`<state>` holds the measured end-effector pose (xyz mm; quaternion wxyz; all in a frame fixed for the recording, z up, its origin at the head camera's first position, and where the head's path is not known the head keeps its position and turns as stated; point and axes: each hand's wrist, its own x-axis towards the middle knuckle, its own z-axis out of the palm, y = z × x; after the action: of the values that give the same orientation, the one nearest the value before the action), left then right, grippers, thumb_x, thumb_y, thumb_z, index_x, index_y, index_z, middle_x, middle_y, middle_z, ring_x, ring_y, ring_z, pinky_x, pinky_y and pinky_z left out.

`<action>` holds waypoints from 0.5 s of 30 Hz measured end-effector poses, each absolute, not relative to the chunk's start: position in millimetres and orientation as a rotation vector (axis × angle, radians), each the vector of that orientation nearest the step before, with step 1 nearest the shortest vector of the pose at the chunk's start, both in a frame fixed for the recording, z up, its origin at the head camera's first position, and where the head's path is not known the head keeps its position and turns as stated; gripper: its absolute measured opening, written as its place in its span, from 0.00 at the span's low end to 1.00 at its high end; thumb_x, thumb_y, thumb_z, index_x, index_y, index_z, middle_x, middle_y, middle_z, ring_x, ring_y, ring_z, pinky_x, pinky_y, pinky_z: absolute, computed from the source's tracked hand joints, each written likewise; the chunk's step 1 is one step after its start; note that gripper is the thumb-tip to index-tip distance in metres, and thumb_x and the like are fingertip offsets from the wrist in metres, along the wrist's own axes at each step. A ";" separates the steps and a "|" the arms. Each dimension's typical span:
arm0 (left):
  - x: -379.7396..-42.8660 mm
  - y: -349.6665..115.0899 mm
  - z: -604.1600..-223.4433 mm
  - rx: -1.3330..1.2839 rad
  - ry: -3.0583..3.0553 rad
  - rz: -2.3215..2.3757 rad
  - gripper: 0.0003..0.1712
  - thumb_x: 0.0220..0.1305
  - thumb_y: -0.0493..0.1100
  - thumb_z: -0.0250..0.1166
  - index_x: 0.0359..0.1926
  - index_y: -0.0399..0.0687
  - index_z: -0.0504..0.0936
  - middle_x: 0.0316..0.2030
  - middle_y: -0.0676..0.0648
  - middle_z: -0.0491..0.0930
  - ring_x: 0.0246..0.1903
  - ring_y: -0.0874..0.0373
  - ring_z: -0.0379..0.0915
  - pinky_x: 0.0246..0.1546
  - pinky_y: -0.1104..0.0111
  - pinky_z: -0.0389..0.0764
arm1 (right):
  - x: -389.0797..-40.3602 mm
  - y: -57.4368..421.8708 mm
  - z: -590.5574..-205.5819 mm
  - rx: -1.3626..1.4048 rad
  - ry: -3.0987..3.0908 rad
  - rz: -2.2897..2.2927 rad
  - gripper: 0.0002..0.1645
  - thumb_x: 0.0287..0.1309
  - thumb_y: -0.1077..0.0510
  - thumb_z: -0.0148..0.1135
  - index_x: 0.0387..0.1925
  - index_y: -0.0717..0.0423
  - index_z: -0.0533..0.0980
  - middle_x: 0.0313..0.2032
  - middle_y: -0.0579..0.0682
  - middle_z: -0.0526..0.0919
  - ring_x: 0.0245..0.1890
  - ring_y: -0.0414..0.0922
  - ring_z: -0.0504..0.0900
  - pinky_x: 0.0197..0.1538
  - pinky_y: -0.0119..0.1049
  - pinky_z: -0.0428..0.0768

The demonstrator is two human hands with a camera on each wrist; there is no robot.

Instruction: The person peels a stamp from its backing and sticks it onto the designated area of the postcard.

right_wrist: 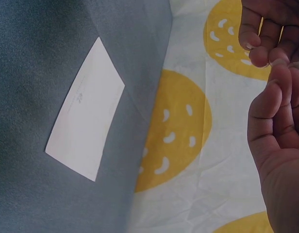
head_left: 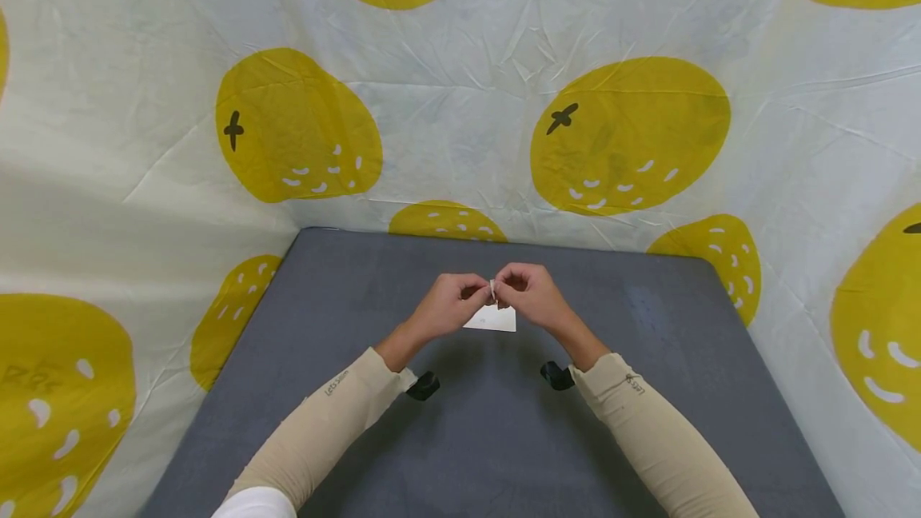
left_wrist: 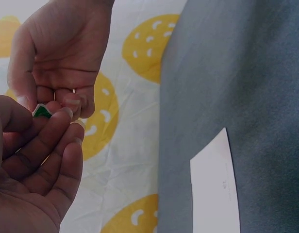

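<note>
My left hand (head_left: 448, 304) and right hand (head_left: 534, 294) meet above the middle of the table, fingertips almost touching. Between them they pinch a small white piece (head_left: 492, 289). The left wrist view shows this small piece (left_wrist: 41, 112) with a green face and a white edge; its kind is too small and covered to tell. Just below the hands, a white card (head_left: 492, 320) lies flat on the table. Faint grey marks show on the card (left_wrist: 212, 189) in the left wrist view. Fingers hide most of the pinched piece in the right wrist view.
The dark grey table (head_left: 489, 438) reaches back to a white cloth (head_left: 453, 134) printed with yellow fruit, which hangs at the back and both sides. Black objects at the wrists (head_left: 423, 386) stick out from beige sleeves (head_left: 324, 422).
</note>
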<state>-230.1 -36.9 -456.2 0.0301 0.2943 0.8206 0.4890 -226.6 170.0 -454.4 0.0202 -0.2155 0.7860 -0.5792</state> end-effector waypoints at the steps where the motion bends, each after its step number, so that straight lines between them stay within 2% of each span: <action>1: -230.0 -36.9 -456.2 0.905 2.528 1.507 0.13 0.78 0.42 0.60 0.46 0.43 0.90 0.38 0.44 0.90 0.27 0.62 0.74 0.32 0.72 0.77 | -226.3 169.8 -454.2 -0.667 2.445 -1.793 0.08 0.71 0.64 0.62 0.36 0.67 0.82 0.31 0.65 0.86 0.27 0.47 0.84 0.38 0.34 0.86; 7: -230.2 -36.9 -457.4 0.880 2.493 1.528 0.14 0.78 0.43 0.60 0.46 0.44 0.91 0.41 0.45 0.91 0.31 0.63 0.80 0.34 0.72 0.81 | -226.2 169.3 -455.9 -0.638 2.470 -1.787 0.07 0.69 0.66 0.62 0.35 0.66 0.83 0.30 0.65 0.85 0.25 0.45 0.84 0.36 0.33 0.86; 15: -230.0 -36.9 -458.4 0.837 2.446 1.591 0.14 0.77 0.43 0.59 0.43 0.44 0.91 0.39 0.44 0.91 0.28 0.62 0.78 0.29 0.72 0.77 | -225.4 169.2 -456.3 -0.624 2.454 -1.806 0.08 0.69 0.66 0.61 0.34 0.66 0.83 0.29 0.66 0.85 0.25 0.45 0.83 0.36 0.35 0.86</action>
<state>-230.0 -36.9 -458.4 0.0530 0.2753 0.8047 0.5234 -225.4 169.2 -456.3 0.0158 -0.2007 0.7889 -0.5806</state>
